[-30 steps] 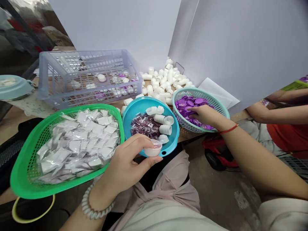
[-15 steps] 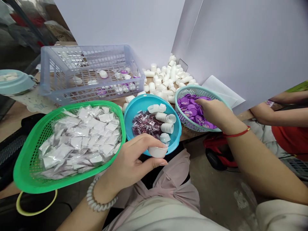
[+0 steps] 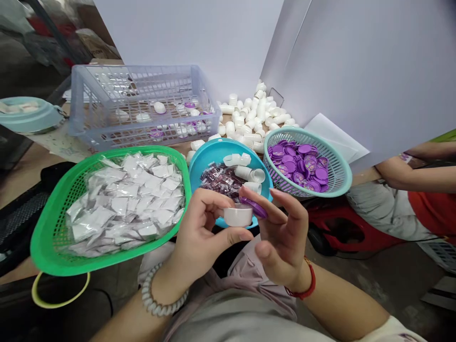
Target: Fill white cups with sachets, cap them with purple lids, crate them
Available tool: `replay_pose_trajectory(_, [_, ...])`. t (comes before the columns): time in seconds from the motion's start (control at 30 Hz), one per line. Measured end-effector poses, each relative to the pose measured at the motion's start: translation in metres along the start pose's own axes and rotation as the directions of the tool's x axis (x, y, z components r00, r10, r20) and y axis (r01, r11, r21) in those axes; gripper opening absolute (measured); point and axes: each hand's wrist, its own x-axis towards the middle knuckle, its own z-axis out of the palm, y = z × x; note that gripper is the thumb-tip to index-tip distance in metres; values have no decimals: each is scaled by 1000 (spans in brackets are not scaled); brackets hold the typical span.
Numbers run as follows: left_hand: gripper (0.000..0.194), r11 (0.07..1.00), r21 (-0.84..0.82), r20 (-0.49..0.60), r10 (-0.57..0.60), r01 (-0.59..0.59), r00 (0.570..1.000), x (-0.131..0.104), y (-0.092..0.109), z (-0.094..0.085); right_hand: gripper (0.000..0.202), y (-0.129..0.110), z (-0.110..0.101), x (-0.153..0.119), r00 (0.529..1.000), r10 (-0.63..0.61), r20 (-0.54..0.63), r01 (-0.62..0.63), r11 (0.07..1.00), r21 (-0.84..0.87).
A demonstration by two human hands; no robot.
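Note:
My left hand point(image 3: 199, 232) pinches a small white plastic cup point(image 3: 237, 216) between thumb and fingers, low in the middle of the view. A round purple lid point(image 3: 255, 207) is tilted over the cup's right side, its edge at the rim. My right hand point(image 3: 285, 232) has its fingers at that lid, the thumb held apart below. What lies inside the cup is hidden. Just behind the hands is a blue bowl point(image 3: 195, 164) with dark wrapped packets point(image 3: 219, 179) and several white cups point(image 3: 257, 175).
A green basket point(image 3: 46, 237) of clear-wrapped white packets stands left. A pale green basket point(image 3: 342, 175) holds purple lids. Behind are a translucent crate point(image 3: 142, 137) and a pile of white cups point(image 3: 249, 116) against white panels. Another person's arm point(image 3: 416, 168) is at right.
My right hand has come from the basket of purple lids to the left hand, bringing a purple lid to the cup. My left hand still holds the cup, now turned more upright.

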Motion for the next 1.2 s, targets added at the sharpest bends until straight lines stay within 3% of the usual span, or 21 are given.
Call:
replay_pose_trajectory(0.13, [38, 988, -143, 16, -61, 63, 998, 0, 7, 3, 88, 3, -5, 6, 991, -19, 131, 32, 995, -99])
replay_pose_trajectory(0.3, [30, 976, -194, 37, -93, 99, 995, -3, 8, 0, 77, -1, -1, 11, 984, -59, 168, 80, 989, -125])
replay_pose_trajectory(0.43, [41, 973, -182, -42, -154, 144, 987, -8, 10, -2, 74, -1, 3, 13, 985, -75, 155, 95, 988, -124])
replay_pose_trajectory(0.57, [57, 939, -250, -42, -254, 236, 966, -10, 14, -3, 67, -3, 6, 13, 990, -31, 135, 46, 993, -110])
replay_pose_trajectory(0.7, [50, 889, -362, 25, -291, 280, 956, -7, 15, -6, 58, -8, 11, 13, 996, 48, 73, -46, 999, -25])
replay_pose_trajectory(0.83, [48, 772, -450, 172, -419, 450, 891, -6, 16, -12, 50, -13, 18, 14, 993, 104, 60, -113, 981, 160])
replay_pose_trajectory(0.97, [38, 663, -484, 268, -509, 571, 818, -6, 22, -15, 46, -17, 21, 13, 989, 121, 88, -136, 971, 196])
replay_pose_trajectory(1.2, [31, 705, -488, 168, -503, 515, 848, -9, 33, -6, 46, -20, 20, 12, 983, 145, 114, -162, 974, 156])
